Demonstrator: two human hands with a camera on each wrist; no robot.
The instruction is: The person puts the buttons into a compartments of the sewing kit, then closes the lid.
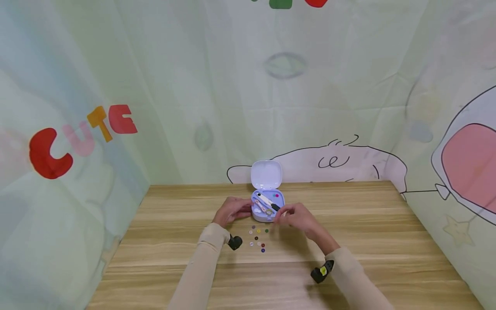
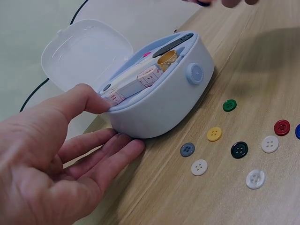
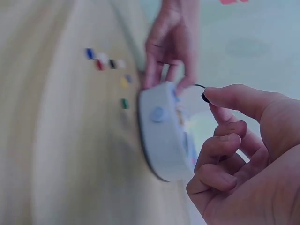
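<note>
A white and pale-blue sewing box [image 1: 264, 219] stands at the back of the table, its lid [image 1: 266, 174] raised. My left hand [image 2: 61, 154] holds the box's left side, thumb on the rim and fingers low against the wall. Between thumb and forefinger, my right hand [image 3: 248, 154] pinches a small dark button [image 3: 205, 98] near the box's right front. Inside the box lie a folded tape measure [image 2: 149, 77], a gold thimble [image 2: 167, 59] and a tool with a black end [image 2: 173, 44]. A pink button [image 1: 277, 195] shows in the back compartment.
Several loose buttons lie on the wooden table in front of the box, among them a green one [image 2: 229, 105], a yellow one [image 2: 214, 134], a black one [image 2: 239, 150] and a red one [image 2: 282, 127]. A printed curtain [image 1: 209, 107] hangs behind the table.
</note>
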